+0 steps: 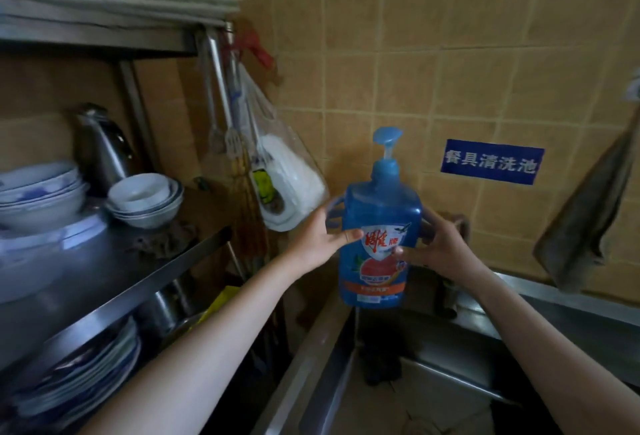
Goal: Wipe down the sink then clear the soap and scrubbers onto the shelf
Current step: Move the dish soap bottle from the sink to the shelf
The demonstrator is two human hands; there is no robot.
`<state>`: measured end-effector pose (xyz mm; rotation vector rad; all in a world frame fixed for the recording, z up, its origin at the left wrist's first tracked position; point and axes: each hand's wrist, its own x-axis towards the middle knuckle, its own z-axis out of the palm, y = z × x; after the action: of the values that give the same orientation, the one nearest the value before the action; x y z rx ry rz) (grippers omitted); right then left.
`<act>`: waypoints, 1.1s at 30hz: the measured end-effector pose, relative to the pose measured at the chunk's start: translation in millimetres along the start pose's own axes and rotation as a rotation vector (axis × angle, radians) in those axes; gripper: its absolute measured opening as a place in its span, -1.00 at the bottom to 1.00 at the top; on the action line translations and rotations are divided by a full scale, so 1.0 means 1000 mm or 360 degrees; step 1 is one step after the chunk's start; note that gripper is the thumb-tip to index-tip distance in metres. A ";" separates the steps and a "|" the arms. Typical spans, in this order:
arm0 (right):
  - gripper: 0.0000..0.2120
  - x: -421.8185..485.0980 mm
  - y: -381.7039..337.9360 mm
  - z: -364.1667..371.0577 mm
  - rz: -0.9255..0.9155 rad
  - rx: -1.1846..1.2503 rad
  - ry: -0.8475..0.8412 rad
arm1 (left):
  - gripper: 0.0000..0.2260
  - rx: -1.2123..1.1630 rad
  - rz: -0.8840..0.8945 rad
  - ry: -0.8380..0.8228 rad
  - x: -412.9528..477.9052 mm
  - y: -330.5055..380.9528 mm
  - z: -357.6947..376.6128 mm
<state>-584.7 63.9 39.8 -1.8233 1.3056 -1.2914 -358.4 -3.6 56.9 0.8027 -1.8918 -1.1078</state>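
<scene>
Presently, at far left, the stainless steel shelf carries stacked white-and-blue porcelain bowls near its front lip. I judge the only open room to be the bare steel strip in front of them. A bottle set down hard there could nudge the stack or overhang the edge.

Metal utensils and a clear plastic bag hang from the shelf post. They sit between the shelf and the bottle, so a sideways sweep could snag them.

My left hand has its thumb across the label and its fingers wrapped round the left side of the tall blue plastic pump bottle of dish soap. The bottle is upright and lifted clear, above the sink's rear left corner. My right hand grips the bottle's right side, fingers curled. I would expect wet plastic to be slippery, and a loosened grip would drop it into the stainless steel sink below. Pressing the pump head would spill soap.

At right, a grey cloth hangs on the tiled wall, well apart.
</scene>
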 end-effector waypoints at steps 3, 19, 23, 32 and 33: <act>-0.27 0.020 -0.010 0.035 -0.0059 0.0109 -0.0135 | -0.47 0.0019 -0.0020 0.0101 -0.023 -0.004 -0.038; -0.26 0.112 -0.068 0.240 -0.0254 0.0545 -0.0769 | -0.58 0.0288 -0.0175 0.0833 -0.143 -0.026 -0.209; -0.17 0.134 -0.089 0.281 -0.0244 0.0590 -0.0872 | -0.53 0.0406 -0.0265 0.1024 -0.160 -0.032 -0.244; -0.43 0.188 -0.112 0.348 -0.0340 0.0549 -0.1054 | -0.40 0.0464 -0.0350 0.1244 -0.175 -0.035 -0.307; -0.41 0.194 -0.113 0.353 -0.0345 0.0542 -0.1071 | -0.37 0.0446 -0.0357 0.1267 -0.175 -0.035 -0.312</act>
<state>-203.3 -105.5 71.5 -1.9318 0.5079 -0.8089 0.8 -1.4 68.3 1.3926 -1.2976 -0.5085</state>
